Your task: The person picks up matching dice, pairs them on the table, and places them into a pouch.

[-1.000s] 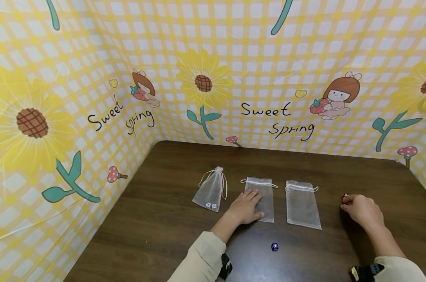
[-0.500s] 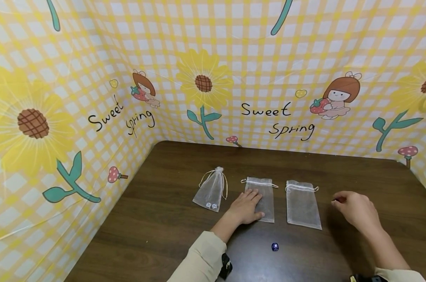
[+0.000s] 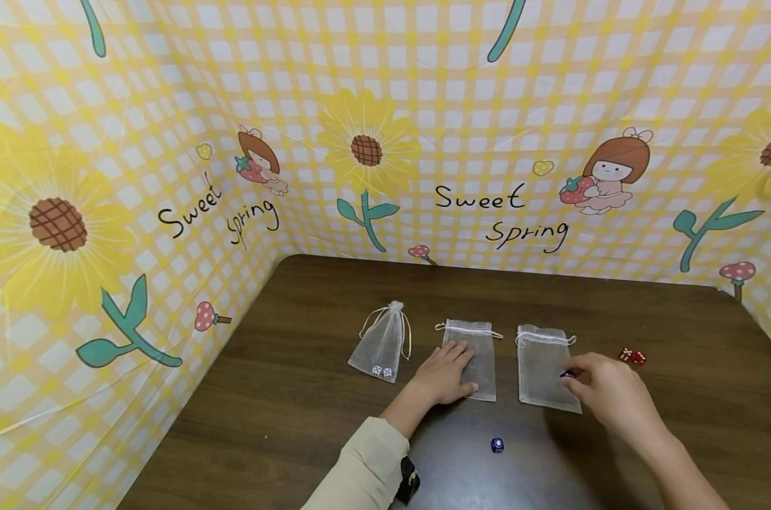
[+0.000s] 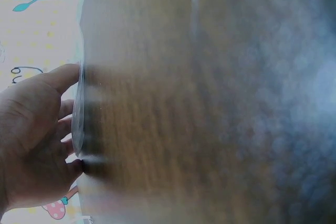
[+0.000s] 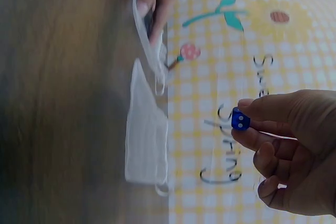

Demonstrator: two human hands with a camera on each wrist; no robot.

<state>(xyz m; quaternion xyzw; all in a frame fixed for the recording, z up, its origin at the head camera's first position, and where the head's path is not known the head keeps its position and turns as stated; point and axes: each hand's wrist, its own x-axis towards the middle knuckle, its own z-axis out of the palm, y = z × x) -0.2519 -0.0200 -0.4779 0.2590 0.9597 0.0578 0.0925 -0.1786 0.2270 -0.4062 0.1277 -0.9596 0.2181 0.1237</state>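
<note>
My right hand (image 3: 618, 400) pinches a blue die (image 5: 240, 119) between thumb and fingertips, raised over the right edge of the right-hand mesh drawstring bag (image 3: 541, 372). With fingers spread, my left hand (image 3: 445, 374) rests flat on the middle mesh drawstring bag (image 3: 484, 361). At the left, a third mesh bag (image 3: 378, 343) lies with its neck drawn together and two white dice (image 3: 382, 371) inside. A second blue die (image 3: 497, 445) sits on the table in front of the bags. In the left wrist view the left hand (image 4: 39, 135) touches the bag at the table surface.
Red dice (image 3: 632, 355) lie close together on the dark wooden table (image 3: 264, 397), right of the bags. A yellow checked cloth (image 3: 462, 127) with flower prints rises behind the table and along its left side.
My right hand has moved left from the right side of the table, carrying the blue die to the right-hand bag. The red dice have come into view. My left hand stays put.
</note>
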